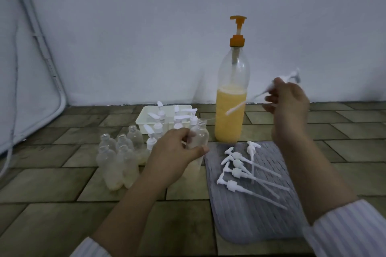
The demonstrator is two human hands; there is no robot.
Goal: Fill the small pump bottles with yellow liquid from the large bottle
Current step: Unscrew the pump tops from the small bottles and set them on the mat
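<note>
Head view: no brand, label or readable writing shows on any bottle or pump. The large bottle (230,98), clear plastic with an orange pump top, stands upright at about twelve o'clock from the grey ribbed mat (250,210), just beyond the mat's far edge, roughly half full of yellow liquid. On the mat lie several loose white pump heads (240,166) with their long dip tubes pointing toward four o'clock. At ten o'clock from the mat stands a cluster of uncapped small bottles (119,156), some holding a little pale yellow liquid at the bottom. Beyond them, at eleven o'clock, a white tray (144,116) holds more small bottles with white pumps fitted.

The left hand (175,154) grips a small clear bottle (198,135), uncapped and upright, fingers and thumb curled round its body, just left of the large bottle's base. The right hand (289,100) is raised at two o'clock, pinching a white pump head (290,78) at its collar; the pump is motion-blurred, and its dip tube slants down toward eight o'clock across the front of the large bottle. Both forearms reach in from the bottom, with striped sleeves at the cuffs.
</note>
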